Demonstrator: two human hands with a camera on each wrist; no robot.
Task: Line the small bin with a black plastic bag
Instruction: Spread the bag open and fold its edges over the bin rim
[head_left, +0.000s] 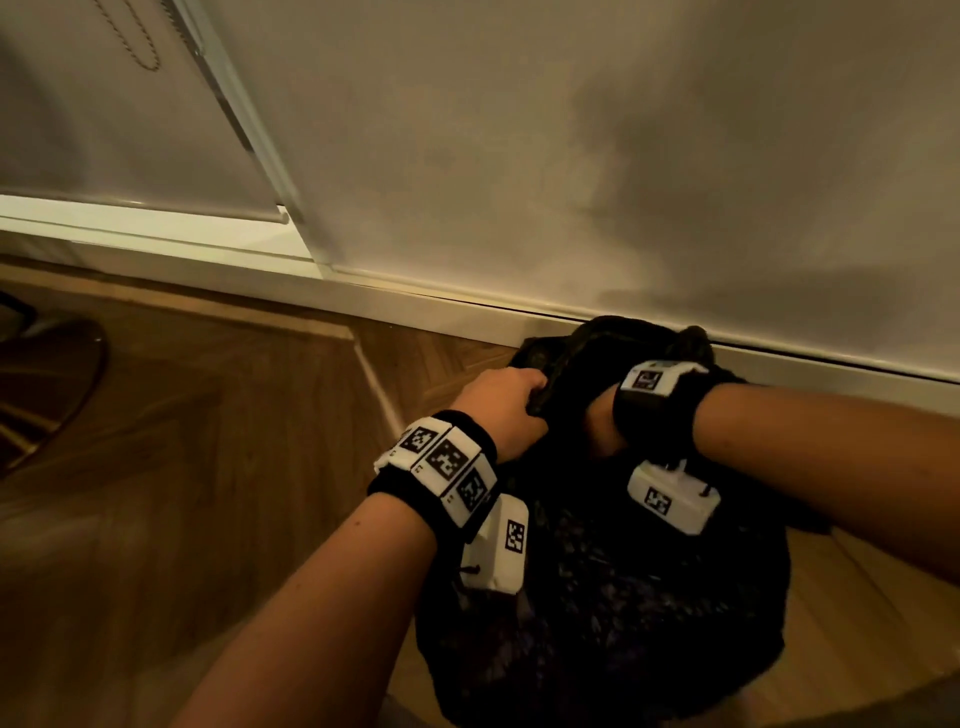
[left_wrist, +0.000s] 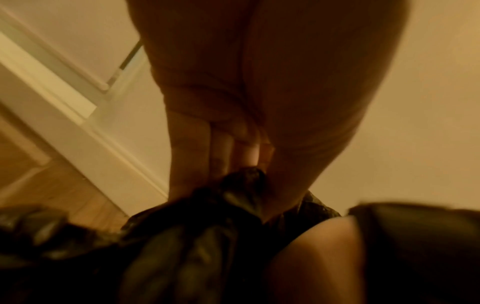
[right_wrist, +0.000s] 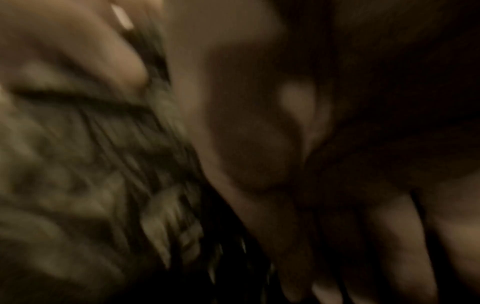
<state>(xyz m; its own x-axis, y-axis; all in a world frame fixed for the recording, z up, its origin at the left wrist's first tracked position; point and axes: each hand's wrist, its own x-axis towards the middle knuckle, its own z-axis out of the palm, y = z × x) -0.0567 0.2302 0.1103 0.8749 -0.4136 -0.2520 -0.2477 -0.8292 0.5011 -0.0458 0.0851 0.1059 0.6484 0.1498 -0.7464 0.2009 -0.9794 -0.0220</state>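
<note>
A black mesh bin (head_left: 623, 597) stands on the wooden floor close to the wall. Crumpled black plastic bag (head_left: 587, 343) bunches above its far rim. My left hand (head_left: 511, 397) grips the bag's edge on the left; in the left wrist view the left hand (left_wrist: 249, 164) has fingers and thumb pinching a fold of the bag (left_wrist: 182, 236). My right hand (head_left: 602, 423) bends down at the bag's mouth, mostly hidden behind its wristband. The right wrist view is blurred: the right hand (right_wrist: 337, 257) points its fingers down beside the bag (right_wrist: 91, 164), and its hold is unclear.
A white skirting board (head_left: 441, 306) runs along the wall right behind the bin. A roller blind (head_left: 130, 130) hangs at the upper left. A dark rounded piece of furniture (head_left: 52, 364) sits at the left edge. Herringbone wood floor (head_left: 208, 441) lies left of the bin.
</note>
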